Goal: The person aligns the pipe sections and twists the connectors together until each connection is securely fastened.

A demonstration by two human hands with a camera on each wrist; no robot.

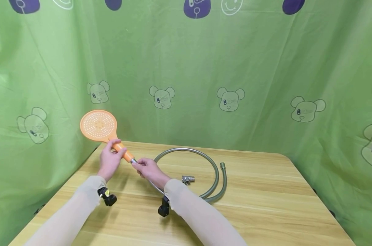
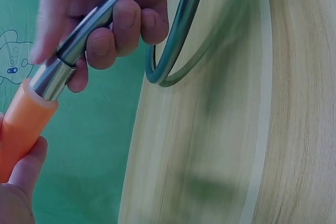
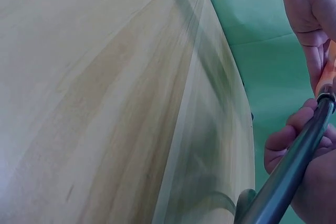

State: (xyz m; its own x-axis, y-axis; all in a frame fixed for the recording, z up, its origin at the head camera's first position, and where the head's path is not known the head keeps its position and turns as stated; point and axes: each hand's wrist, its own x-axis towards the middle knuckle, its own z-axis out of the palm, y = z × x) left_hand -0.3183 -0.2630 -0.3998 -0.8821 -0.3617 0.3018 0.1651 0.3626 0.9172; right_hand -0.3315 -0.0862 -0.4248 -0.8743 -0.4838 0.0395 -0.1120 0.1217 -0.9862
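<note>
My left hand (image 1: pixel 109 159) grips the orange handle (image 2: pixel 20 124) of a shower head (image 1: pixel 98 125), which is raised at the table's far left with its round perforated face showing. Right beside it, my right hand (image 1: pixel 152 171) holds the metal end of a grey shower hose (image 2: pixel 113 11) between thumb and curled fingers. The hose end lines up with the handle and meets it at a shiny metal collar (image 2: pixel 51 80). From the right hand the rest of the hose loops down over the table.
A small metal T-shaped fitting (image 1: pixel 187 180) lies inside the hose loop. The hose's free end (image 1: pixel 223 166) points toward the back of the wooden table (image 1: pixel 266 191). Green printed curtains (image 1: pixel 192 51) hang close behind and at both sides.
</note>
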